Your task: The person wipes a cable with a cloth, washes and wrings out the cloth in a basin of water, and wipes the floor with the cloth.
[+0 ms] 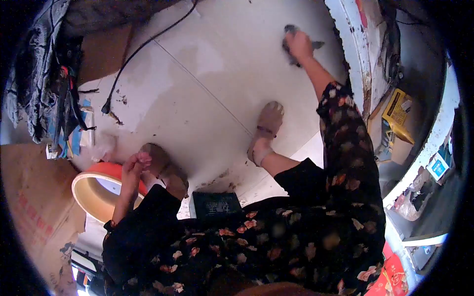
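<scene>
On the pale floor at the upper right, my right hand [299, 45] is closed around a dark grey cloth [291, 30], whose edges stick out on both sides of the fingers. My left hand [140, 162] is at the lower left, above the orange and cream round tub [91, 185] and beside my left foot. Its fingers are curled together; whether something small is between them is too blurred to tell. My two feet in brown sandals rest on the floor between the hands.
A black cable with a plug [106, 106] lies on the floor at the upper left, near bundled wires [64, 98]. A dark green box [215, 203] stands close to my body. Cardboard [37, 212] is at left; a yellow box [397, 107] sits on the right.
</scene>
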The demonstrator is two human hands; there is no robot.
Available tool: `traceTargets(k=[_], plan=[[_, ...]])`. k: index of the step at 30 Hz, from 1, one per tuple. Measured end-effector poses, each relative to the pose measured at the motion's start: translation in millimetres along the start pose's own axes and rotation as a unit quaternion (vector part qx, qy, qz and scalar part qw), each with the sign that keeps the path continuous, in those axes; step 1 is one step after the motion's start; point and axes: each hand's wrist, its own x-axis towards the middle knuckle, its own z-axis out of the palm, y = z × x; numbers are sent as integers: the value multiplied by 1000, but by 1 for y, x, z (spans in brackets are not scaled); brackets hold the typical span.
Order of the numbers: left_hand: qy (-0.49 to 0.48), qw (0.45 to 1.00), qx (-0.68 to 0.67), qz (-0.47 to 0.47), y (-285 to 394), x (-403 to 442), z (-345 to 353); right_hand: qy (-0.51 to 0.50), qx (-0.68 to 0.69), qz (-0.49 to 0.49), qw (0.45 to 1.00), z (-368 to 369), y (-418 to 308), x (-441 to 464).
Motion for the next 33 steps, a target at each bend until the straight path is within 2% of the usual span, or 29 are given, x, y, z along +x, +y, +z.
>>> traceTargets(k=[2,5,8,12,14,17,20,23,26,28,29,31,32,33], plan=[[5,1000,3,-1,6,-2,1,29,14,42,999,1,20,38],[13,1000,-6,19,8,-2,7,17,-12,120,993,-3,20,65],[10,1000,2,22,1,0,4,55,-7,42,998,5,19,50],[-2,1000,9,3,0,0,1,-49,-12,38,998,2,-16,-1],[13,1000,11,0,9,-1,6,-30,-7,15,999,2,-16,-3],[-7,999,28,23,7,-1,3,-42,26,97,994,-7,-2,26],[-6,1000,-2,19,6,1,2,27,26,122,992,-15,6,65],[1,1000,19,8,6,-9,4,25,-4,135,991,-6,-3,55],[-2,1000,9,18,5,3,2,19,-11,12,1000,7,-35,2],[-4,1000,6,7,1,-3,1,-24,77,-32,996,28,-63,-54],[5,1000,4,10,4,-3,2,-123,104,-59,985,17,-88,-82],[11,1000,6,16,7,-1,3,-53,170,-295,939,27,-108,-129],[9,1000,9,19,7,-1,3,-59,196,-335,920,41,-112,-142],[7,1000,11,23,8,-1,2,-224,185,-253,923,12,-125,-131]])
